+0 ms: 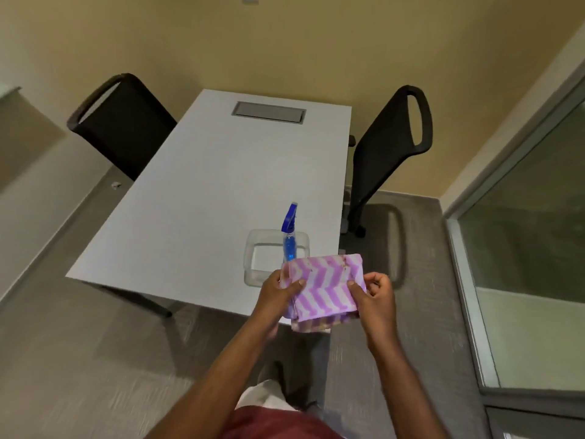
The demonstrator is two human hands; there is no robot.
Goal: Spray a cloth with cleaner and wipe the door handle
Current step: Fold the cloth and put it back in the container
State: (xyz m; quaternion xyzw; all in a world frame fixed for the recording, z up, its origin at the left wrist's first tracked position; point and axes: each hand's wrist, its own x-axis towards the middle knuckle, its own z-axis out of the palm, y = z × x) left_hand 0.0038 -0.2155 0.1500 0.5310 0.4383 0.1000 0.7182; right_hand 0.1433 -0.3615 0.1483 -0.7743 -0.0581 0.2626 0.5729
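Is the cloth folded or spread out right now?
Folded. The cloth is a compact rectangle with extra layers showing under its lower edge, gripped at its sides by the left hand and right hand.

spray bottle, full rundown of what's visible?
The spray bottle has a dark blue trigger head and a clear body that looks plastic, holding blue liquid. It stands upright inside a clear container near the table's near right corner. Its nozzle points away from the camera. Its lower part is hidden behind the purple-and-white cloth, which both hands hold in front of it. Neither hand touches the bottle.
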